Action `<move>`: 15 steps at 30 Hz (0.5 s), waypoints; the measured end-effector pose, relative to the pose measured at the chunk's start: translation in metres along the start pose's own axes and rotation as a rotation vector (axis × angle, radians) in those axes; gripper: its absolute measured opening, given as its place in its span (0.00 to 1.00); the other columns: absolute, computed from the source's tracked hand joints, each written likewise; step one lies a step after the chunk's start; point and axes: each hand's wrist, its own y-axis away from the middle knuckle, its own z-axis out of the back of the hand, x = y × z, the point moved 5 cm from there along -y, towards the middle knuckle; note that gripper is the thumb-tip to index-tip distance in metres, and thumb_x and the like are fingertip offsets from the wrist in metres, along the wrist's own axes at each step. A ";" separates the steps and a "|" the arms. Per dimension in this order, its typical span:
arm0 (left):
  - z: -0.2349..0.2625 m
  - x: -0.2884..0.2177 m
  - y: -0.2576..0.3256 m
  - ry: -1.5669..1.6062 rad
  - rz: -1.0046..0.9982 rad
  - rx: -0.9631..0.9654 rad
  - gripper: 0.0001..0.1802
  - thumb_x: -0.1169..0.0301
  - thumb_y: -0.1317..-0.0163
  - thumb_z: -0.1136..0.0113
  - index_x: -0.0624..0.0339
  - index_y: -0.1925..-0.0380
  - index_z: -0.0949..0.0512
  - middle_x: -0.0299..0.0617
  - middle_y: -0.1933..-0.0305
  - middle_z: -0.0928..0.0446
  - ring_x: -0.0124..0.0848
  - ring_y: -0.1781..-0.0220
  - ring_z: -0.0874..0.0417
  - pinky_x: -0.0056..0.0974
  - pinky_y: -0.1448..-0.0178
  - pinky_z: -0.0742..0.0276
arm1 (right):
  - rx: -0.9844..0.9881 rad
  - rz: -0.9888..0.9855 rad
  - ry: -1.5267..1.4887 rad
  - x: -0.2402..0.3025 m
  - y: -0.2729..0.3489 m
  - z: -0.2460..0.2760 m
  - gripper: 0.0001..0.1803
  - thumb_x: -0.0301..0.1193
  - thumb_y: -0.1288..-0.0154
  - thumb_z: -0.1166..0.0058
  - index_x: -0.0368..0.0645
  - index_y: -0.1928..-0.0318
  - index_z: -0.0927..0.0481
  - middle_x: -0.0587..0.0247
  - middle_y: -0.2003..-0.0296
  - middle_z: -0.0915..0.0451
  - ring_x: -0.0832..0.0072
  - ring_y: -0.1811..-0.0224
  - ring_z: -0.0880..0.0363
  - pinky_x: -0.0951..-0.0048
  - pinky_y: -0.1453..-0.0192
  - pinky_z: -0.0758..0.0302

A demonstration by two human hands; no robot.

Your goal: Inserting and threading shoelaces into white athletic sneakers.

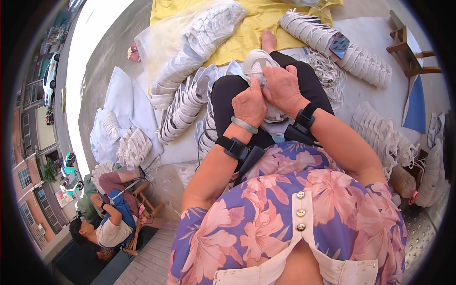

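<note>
A white shoe upper (259, 64) with a mesh toe rests between my knees, its toe pointing away from me. My left hand (250, 105) is closed at the near left of its toe, thumb and fingers pinching at the opening. From the right, my right hand (284, 86) is also closed on the upper, with bent fingers close to the left thumb. Both hands cover the upper's middle. Any lace between the fingertips is too small to make out. Part of the white body shows below my right hand.
Nested rows of white uppers (185, 107) lie left of my legs. A loose pile of white laces (325, 71) is at the right, by another row (368, 64) bearing a phone (339, 45). Yellow cloth (213, 52) lies ahead. A wooden stool (408, 47) stands far right; another person (116, 223) sits lower left.
</note>
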 end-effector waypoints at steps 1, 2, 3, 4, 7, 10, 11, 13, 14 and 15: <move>0.001 -0.002 0.000 0.005 -0.024 -0.016 0.14 0.74 0.52 0.49 0.61 0.62 0.32 0.48 0.81 0.25 0.47 0.77 0.22 0.46 0.75 0.28 | -0.050 0.038 0.015 0.001 0.001 0.000 0.14 0.31 0.55 0.44 0.46 0.65 0.30 0.62 0.71 0.24 0.65 0.65 0.25 0.60 0.54 0.42; 0.001 -0.002 0.000 0.006 -0.031 -0.015 0.14 0.74 0.52 0.49 0.61 0.62 0.32 0.48 0.81 0.25 0.47 0.77 0.22 0.46 0.75 0.28 | -0.055 0.033 0.017 -0.001 0.003 -0.001 0.14 0.31 0.55 0.44 0.46 0.65 0.30 0.62 0.71 0.24 0.65 0.65 0.25 0.60 0.54 0.42; 0.001 -0.002 0.001 0.002 -0.038 -0.001 0.14 0.74 0.52 0.49 0.61 0.62 0.31 0.48 0.81 0.25 0.47 0.77 0.22 0.46 0.74 0.28 | -0.078 0.075 0.036 0.001 0.004 0.000 0.14 0.31 0.55 0.44 0.46 0.65 0.30 0.62 0.72 0.24 0.65 0.65 0.25 0.60 0.53 0.42; 0.001 -0.002 0.001 -0.001 -0.045 0.012 0.14 0.74 0.52 0.49 0.60 0.62 0.31 0.48 0.82 0.25 0.47 0.76 0.22 0.46 0.74 0.28 | -0.101 0.118 0.054 0.002 0.005 0.001 0.14 0.30 0.55 0.45 0.46 0.65 0.30 0.63 0.72 0.25 0.65 0.65 0.25 0.60 0.52 0.42; 0.001 0.002 -0.004 0.008 -0.090 0.076 0.14 0.74 0.51 0.49 0.60 0.62 0.29 0.50 0.81 0.25 0.48 0.76 0.22 0.47 0.73 0.28 | -0.141 0.137 0.030 -0.001 0.008 0.002 0.14 0.30 0.54 0.45 0.46 0.65 0.31 0.63 0.73 0.26 0.65 0.66 0.25 0.62 0.54 0.40; 0.002 0.006 -0.007 0.061 -0.138 0.090 0.13 0.73 0.51 0.49 0.59 0.63 0.25 0.52 0.79 0.24 0.49 0.75 0.22 0.48 0.70 0.27 | -0.154 0.104 0.002 -0.004 0.010 0.001 0.14 0.30 0.53 0.45 0.46 0.64 0.31 0.63 0.73 0.26 0.65 0.67 0.25 0.65 0.58 0.38; 0.002 0.010 -0.009 0.058 -0.137 0.089 0.13 0.73 0.51 0.49 0.59 0.63 0.25 0.52 0.79 0.24 0.49 0.75 0.22 0.48 0.70 0.27 | -0.156 0.106 0.000 -0.003 0.011 0.000 0.14 0.30 0.53 0.45 0.46 0.64 0.31 0.63 0.73 0.26 0.65 0.67 0.25 0.65 0.58 0.38; 0.003 0.012 -0.018 0.067 -0.208 0.101 0.09 0.73 0.53 0.50 0.56 0.69 0.25 0.49 0.78 0.23 0.47 0.73 0.21 0.47 0.68 0.26 | -0.186 0.119 0.023 -0.004 0.010 0.004 0.15 0.30 0.53 0.44 0.47 0.63 0.31 0.62 0.73 0.27 0.66 0.67 0.25 0.66 0.64 0.33; -0.002 0.017 -0.025 0.042 -0.144 0.189 0.09 0.72 0.53 0.49 0.55 0.70 0.23 0.50 0.76 0.22 0.47 0.69 0.20 0.46 0.63 0.25 | -0.187 0.122 0.024 -0.005 0.008 0.004 0.15 0.30 0.53 0.44 0.47 0.63 0.31 0.62 0.73 0.27 0.66 0.67 0.25 0.66 0.64 0.33; -0.005 0.022 -0.029 0.041 -0.143 0.188 0.09 0.72 0.53 0.49 0.55 0.70 0.23 0.50 0.76 0.22 0.47 0.69 0.20 0.46 0.63 0.25 | -0.208 0.119 -0.007 -0.008 0.006 0.004 0.15 0.30 0.53 0.45 0.47 0.62 0.31 0.62 0.73 0.28 0.66 0.68 0.25 0.67 0.66 0.31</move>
